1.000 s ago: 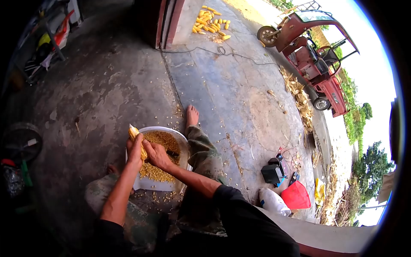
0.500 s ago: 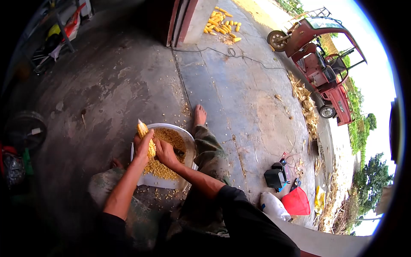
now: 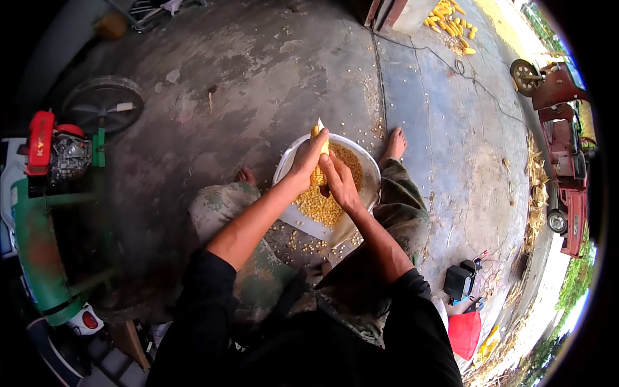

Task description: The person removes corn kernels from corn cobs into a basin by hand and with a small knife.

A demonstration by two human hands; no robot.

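My left hand (image 3: 307, 157) is wrapped round a yellow corn cob (image 3: 318, 175), whose pale tip points up and away from me. Against the cob's right side presses my right hand (image 3: 340, 182), thumb on the kernels. Something dark shows under its fingers, too hidden to name. Both hands are over a white tub (image 3: 370, 169) between my legs, which holds many loose corn kernels (image 3: 322, 208). More kernels lie scattered on the floor around it.
A green machine with a red engine (image 3: 42, 143) and a black wheel (image 3: 103, 106) stands at left. Corn cobs (image 3: 451, 24) lie at the top right, near a cable. A red three-wheeler (image 3: 564, 155), black box (image 3: 457, 282) and red bag (image 3: 464, 334) are at right.
The view has swung left, so the scene has shifted right and the green machine shows. Both hands remain at the cob, which now stands more upright in view.
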